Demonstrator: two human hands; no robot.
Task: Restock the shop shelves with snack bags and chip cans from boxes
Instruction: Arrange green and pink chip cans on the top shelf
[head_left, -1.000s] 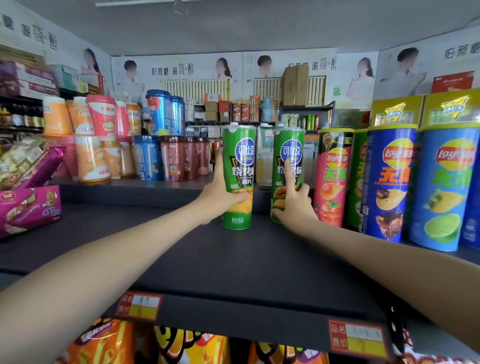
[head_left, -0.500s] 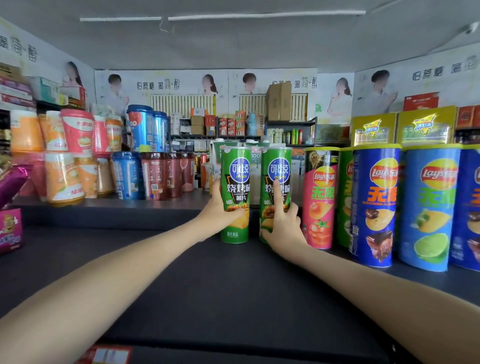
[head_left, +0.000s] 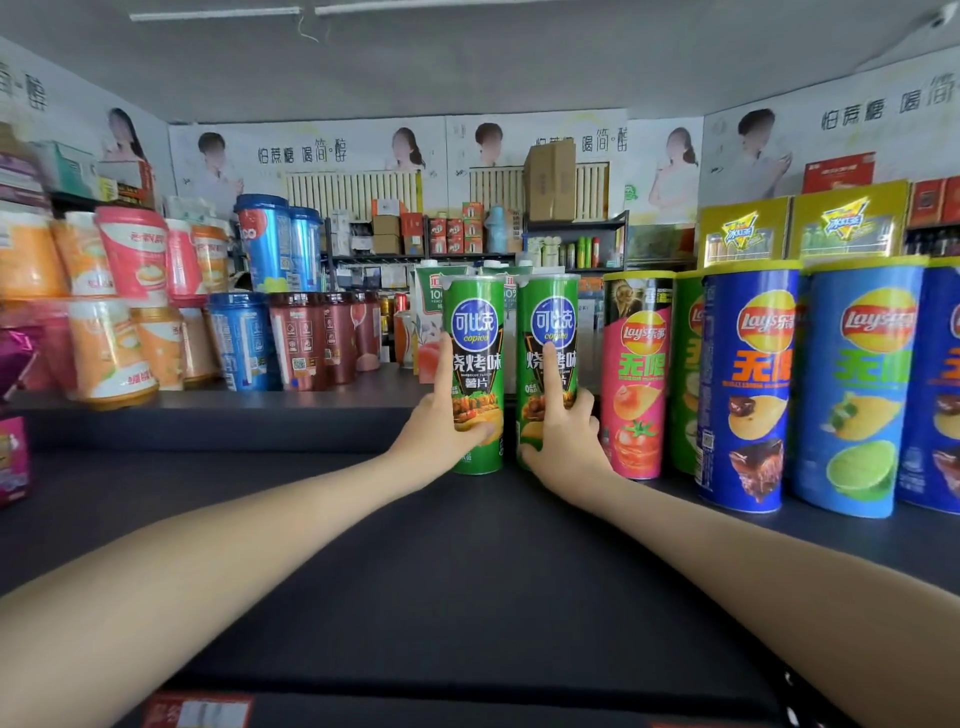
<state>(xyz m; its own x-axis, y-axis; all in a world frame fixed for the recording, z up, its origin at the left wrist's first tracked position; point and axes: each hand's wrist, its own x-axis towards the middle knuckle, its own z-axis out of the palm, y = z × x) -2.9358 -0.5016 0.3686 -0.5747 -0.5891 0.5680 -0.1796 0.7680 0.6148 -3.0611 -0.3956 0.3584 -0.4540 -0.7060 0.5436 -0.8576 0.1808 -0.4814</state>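
Two green chip cans stand upright side by side at the back of the dark shelf (head_left: 415, 571). My left hand (head_left: 439, 434) grips the left green can (head_left: 475, 332), thumb across its front and index finger up its left side. My right hand (head_left: 563, 441) holds the right green can (head_left: 553, 312), with the index finger pointing up its front, the thumb low on its left and the other fingers curled round its right side. A narrow gap separates the two cans.
A pink Lay's can (head_left: 636, 374) stands just right of my right hand, followed by a green one and blue Lay's cans (head_left: 748, 384). Drink cups (head_left: 130, 254) fill a raised ledge behind on the left. Pink snack bags (head_left: 13, 457) sit at the far left.
Both hands have slid the green cans farther back and closer together, nearer the pink Lay's can. The view has tilted upward, so the lower shelf is out of sight.
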